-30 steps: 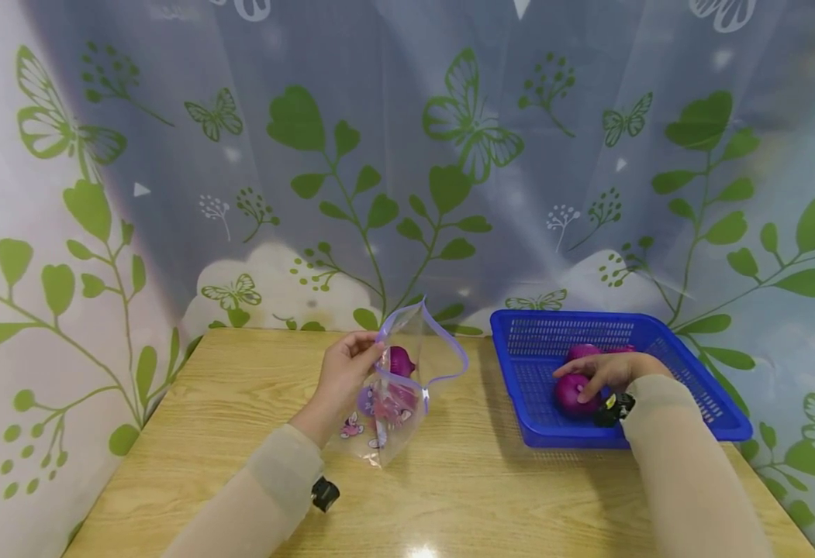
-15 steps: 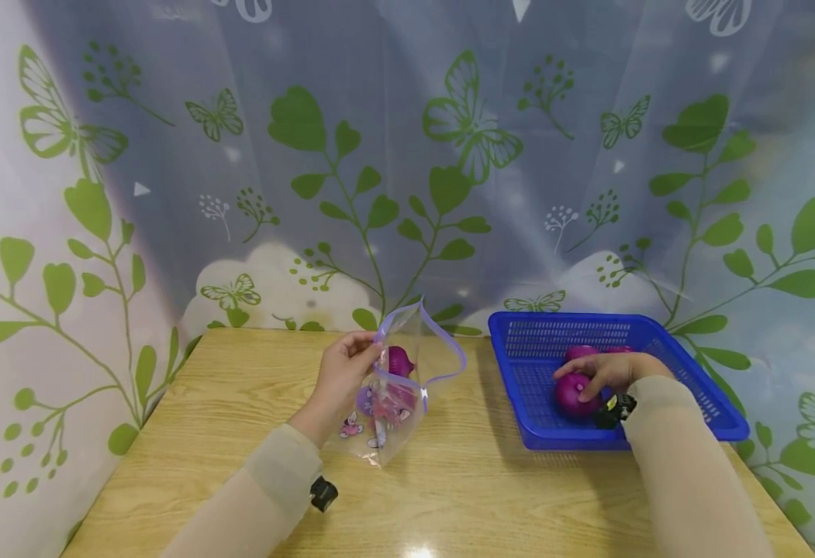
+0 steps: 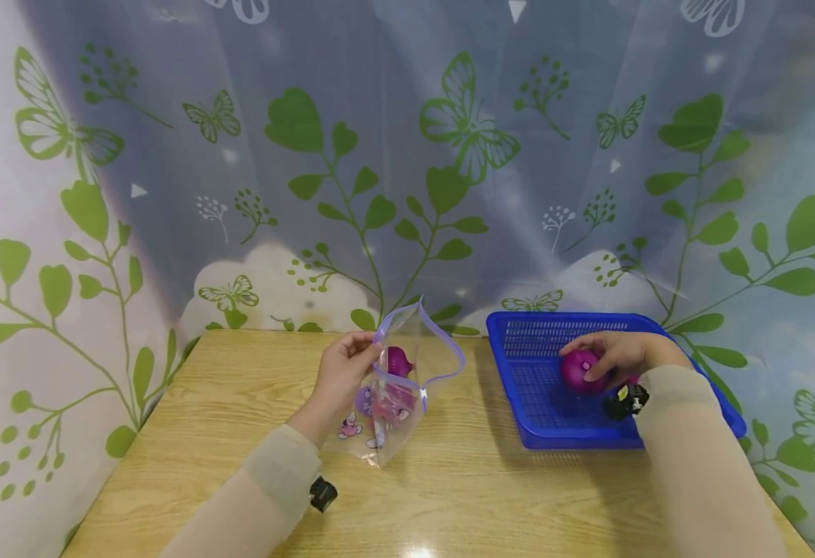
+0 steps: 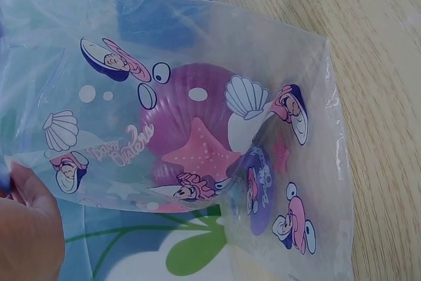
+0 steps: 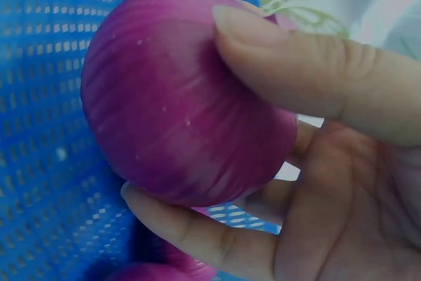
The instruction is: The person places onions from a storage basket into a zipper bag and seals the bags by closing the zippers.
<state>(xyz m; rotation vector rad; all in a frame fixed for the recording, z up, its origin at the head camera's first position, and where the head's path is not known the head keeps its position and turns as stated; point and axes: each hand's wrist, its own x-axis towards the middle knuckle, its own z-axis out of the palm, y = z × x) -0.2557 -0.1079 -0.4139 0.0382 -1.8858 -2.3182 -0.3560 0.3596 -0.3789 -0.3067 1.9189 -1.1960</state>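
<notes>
My left hand [image 3: 340, 380] pinches the purple zip edge of a clear zip bag [image 3: 395, 438] printed with shells and starfish. The bag's mouth gapes, and inside lies a red onion [image 3: 398, 362], seen through the printed film in the left wrist view. At the right, my right hand [image 3: 623, 358] holds another red onion [image 3: 580, 372] over the blue basket [image 3: 506, 384]. Its thumb and fingers wrap this onion [image 5: 177, 103] from opposite sides in the right wrist view. Below it more red onion skin [image 5: 161, 271] shows in the basket, mostly hidden.
Both the bag and the basket stand on a wooden table [image 3: 240, 403]. A patterned curtain [image 3: 379, 155] with leaves and butterflies hangs behind the table. The basket's slotted walls rise around the right hand's work.
My right hand has lifted the onion off the basket floor and moved it slightly up and back. The left hand and the bag stay nearly still.
</notes>
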